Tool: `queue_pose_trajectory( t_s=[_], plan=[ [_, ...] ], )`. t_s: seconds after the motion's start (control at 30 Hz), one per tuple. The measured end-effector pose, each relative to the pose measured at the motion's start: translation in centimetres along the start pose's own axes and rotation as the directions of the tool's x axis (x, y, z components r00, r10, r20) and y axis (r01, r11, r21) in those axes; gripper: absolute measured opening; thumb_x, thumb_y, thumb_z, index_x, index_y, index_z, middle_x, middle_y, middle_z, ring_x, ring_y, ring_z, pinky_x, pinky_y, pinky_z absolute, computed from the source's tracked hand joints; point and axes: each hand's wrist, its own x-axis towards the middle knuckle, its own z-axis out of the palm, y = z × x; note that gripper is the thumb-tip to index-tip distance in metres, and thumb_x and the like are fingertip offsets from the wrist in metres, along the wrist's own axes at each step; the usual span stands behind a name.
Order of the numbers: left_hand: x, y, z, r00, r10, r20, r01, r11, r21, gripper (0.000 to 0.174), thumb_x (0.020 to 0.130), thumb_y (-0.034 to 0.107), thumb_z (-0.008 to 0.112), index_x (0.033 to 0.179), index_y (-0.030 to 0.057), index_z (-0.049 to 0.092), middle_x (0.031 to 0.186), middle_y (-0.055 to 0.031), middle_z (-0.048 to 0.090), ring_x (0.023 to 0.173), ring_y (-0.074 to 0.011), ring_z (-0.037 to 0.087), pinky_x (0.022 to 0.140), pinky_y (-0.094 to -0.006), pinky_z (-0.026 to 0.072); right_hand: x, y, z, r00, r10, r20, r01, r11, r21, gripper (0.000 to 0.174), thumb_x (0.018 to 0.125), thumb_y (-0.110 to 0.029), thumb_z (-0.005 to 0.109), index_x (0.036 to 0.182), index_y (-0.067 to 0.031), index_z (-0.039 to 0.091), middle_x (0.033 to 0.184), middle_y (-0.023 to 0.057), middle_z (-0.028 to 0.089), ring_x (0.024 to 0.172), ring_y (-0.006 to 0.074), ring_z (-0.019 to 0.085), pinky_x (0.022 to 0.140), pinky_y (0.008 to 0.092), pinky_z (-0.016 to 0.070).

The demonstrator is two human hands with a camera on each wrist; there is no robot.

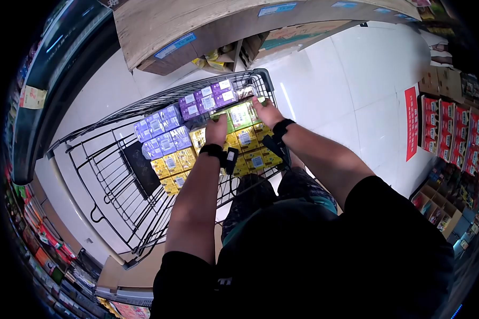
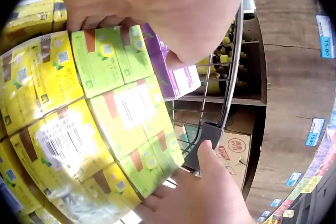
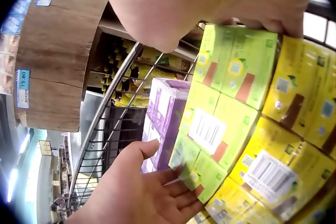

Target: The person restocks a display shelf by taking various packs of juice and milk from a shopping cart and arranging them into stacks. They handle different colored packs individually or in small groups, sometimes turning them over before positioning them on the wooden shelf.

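Both hands hold a green shrink-wrapped pack of small drink cartons [image 1: 241,115] in a shopping cart, one hand at each end. The left hand [image 1: 216,130] grips its left end; in the right wrist view its fingers [image 3: 178,195] lie along the pack's side. The right hand [image 1: 269,113] holds the opposite end, its thumb raised in the left wrist view. Yellow carton packs [image 1: 246,138] sit right beside the green one, nearer the body. Purple packs [image 1: 207,99] stand on its far side. The fingertips under the green pack are partly hidden.
The wire cart [image 1: 98,170] also holds lilac packs [image 1: 162,127] and a black flat piece [image 1: 139,165]. A wooden shelf [image 1: 207,32] with price tags runs close along the cart's far side. Red-packaged goods [image 1: 447,127] stand at the right, beyond white floor tiles [image 1: 330,80].
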Motion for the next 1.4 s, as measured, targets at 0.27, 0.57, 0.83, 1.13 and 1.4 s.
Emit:
queue_pose_trajectory(
  t_s=[0.27,0.57,0.83,1.13,1.4],
  plan=[
    [-5.9,2.1,-2.5,0.988,0.148,-0.039,-0.153,0.947,-0.283,0.052,0.081,0.031,0.065,0.113,-0.0080,0.052,0.101,-0.0172,0.063,0.079,-0.0253,0.062,0.068,-0.0324,0.0506,-6.5,-4.1,-3.8,0.979,-0.202,-0.018,0.199,0.974,-0.106,0.083,0.088,-0.069,0.040,0.131,0.0027,0.046,0.111,0.0268,0.063,0.109,0.0394,0.059,0.095,0.0423,0.0449],
    [-17.4,11.7,-4.6,0.833,0.466,-0.297,-0.491,0.871,-0.012,0.052,0.075,0.022,0.071,0.118,0.0007,0.052,0.112,-0.0247,0.050,0.090,-0.0378,0.060,0.084,-0.0430,0.0489,-13.8,-5.2,-14.1,0.927,-0.360,-0.102,0.356,0.933,-0.059,0.081,0.088,-0.067,0.044,0.100,0.0107,0.061,0.086,0.0220,0.069,0.091,0.0345,0.066,0.085,0.0402,0.0489],
    [-25.7,21.5,-0.3,0.563,0.807,-0.176,-0.793,0.588,0.159,0.082,0.072,0.015,0.078,0.142,0.0034,0.038,0.102,-0.0116,0.044,0.095,-0.0258,0.049,0.086,-0.0345,0.0430,-18.3,-6.5,-29.5,0.845,-0.499,-0.189,0.476,0.865,-0.156,0.079,0.088,-0.067,0.045,0.092,0.0094,0.065,0.080,0.0258,0.067,0.082,0.0375,0.067,0.076,0.0422,0.0512],
    [-32.3,32.4,12.3,0.421,0.885,-0.201,-0.796,0.466,0.386,0.085,0.070,0.007,0.080,0.143,0.0000,0.037,0.111,-0.0114,0.044,0.105,-0.0243,0.044,0.093,-0.0315,0.0397,-16.4,-2.5,-48.1,0.795,-0.573,-0.201,0.548,0.819,-0.171,0.074,0.089,-0.064,0.046,0.095,0.0070,0.068,0.078,0.0216,0.068,0.077,0.0326,0.067,0.072,0.0388,0.0512],
    [-37.7,43.6,18.8,0.446,0.894,-0.043,-0.886,0.434,-0.165,0.069,0.081,-0.001,0.071,0.140,-0.0086,0.035,0.129,-0.0164,0.055,0.114,-0.0191,0.056,0.095,-0.0305,0.0459,-20.2,-0.7,-62.2,0.704,-0.627,-0.333,0.552,0.778,-0.298,0.075,0.085,-0.067,0.049,0.083,0.0063,0.068,0.079,0.0229,0.067,0.076,0.0374,0.067,0.070,0.0434,0.0519]
  ],
)
